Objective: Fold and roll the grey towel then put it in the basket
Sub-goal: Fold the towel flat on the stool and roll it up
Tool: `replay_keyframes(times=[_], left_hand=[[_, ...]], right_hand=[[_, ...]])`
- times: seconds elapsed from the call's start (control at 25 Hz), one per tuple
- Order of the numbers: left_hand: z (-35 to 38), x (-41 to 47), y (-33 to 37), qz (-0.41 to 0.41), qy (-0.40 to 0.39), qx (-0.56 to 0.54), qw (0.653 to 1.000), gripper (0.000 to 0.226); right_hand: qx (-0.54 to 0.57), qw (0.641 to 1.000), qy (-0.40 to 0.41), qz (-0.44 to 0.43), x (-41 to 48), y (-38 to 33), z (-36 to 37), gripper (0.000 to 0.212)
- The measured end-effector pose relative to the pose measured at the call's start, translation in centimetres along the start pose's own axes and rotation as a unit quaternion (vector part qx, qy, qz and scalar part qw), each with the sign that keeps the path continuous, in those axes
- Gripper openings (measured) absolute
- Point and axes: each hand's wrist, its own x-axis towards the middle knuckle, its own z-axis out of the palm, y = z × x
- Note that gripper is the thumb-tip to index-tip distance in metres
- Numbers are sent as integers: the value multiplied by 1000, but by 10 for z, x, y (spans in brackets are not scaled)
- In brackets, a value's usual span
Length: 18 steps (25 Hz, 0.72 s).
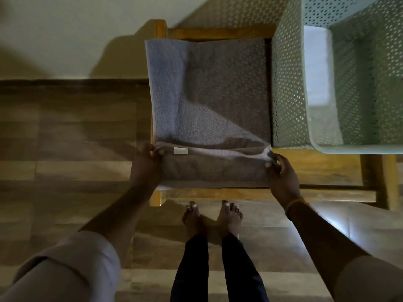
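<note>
Two hands (148, 162) (281, 171) gripping rolled grey towel (209, 101) end, white towel (318, 68) inside basket (287, 88)

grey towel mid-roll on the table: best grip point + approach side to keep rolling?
Grip the grey towel at the two ends of its rolled near edge, where the left hand and right hand pinch it now. Come from the near side: the flat length lies ahead, towards the wall, so the roll can travel forward beside the basket.

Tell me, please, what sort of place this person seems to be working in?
Probably a room in a home: a wood-patterned floor meets a plain wall, and a grey towel lies on a low wooden table beside a perforated basket.
</note>
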Motion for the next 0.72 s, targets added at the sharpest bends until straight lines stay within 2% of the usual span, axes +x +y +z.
replay_keyframes(times=[0.04, 0.08, 0.12, 0.16, 0.2, 0.24, 0.28, 0.36, 0.4, 0.48, 0.56, 0.68, 0.72], left_hand=[[1, -2, 3, -45, 14, 5, 999, 21], [3, -6, 7, -52, 51, 55, 996, 31], [7, -13, 11, 9, 102, 142, 985, 38], [14, -23, 10, 123, 129, 228, 957, 40], [22, -35, 9, 256, 110, 282, 918, 40], [29, -45, 8, 352, 34, 304, 885, 41], [35, -52, 6, 381, -58, 323, 864, 48], [41, -59, -4, 331, -185, 386, 841, 75], [43, -59, -8, 300, -208, 426, 828, 83], [43, -58, -15, 287, -188, 477, 809, 77], [48, -53, -22, 314, -139, 478, 809, 60], [53, -36, -18, 354, -83, 481, 798, 40], [52, -30, -13, 349, -88, 477, 802, 38]], right_hand=[[-38, 999, 15, 34, 3, -4, 3, 48], [-84, 995, 39, 46, 1, -8, 5, 55], [-151, 986, 69, 14, -4, -11, 8, 57], [-231, 966, 94, -67, -13, -12, 12, 54], [-296, 936, 94, -166, -23, -12, 18, 50], [-335, 907, 54, -250, -30, -10, 23, 51], [-365, 884, -17, -290, -34, -8, 28, 57], [-441, 845, -142, -266, -32, -6, 35, 83], [-476, 828, -170, -243, -27, -3, 36, 94], [-524, 799, -164, -246, -17, 0, 37, 104], [-550, 783, -115, -266, -13, 3, 35, 97], [-575, 760, -41, -299, -13, 3, 34, 61], [-587, 748, -32, -306, -13, -1, 33, 55]])
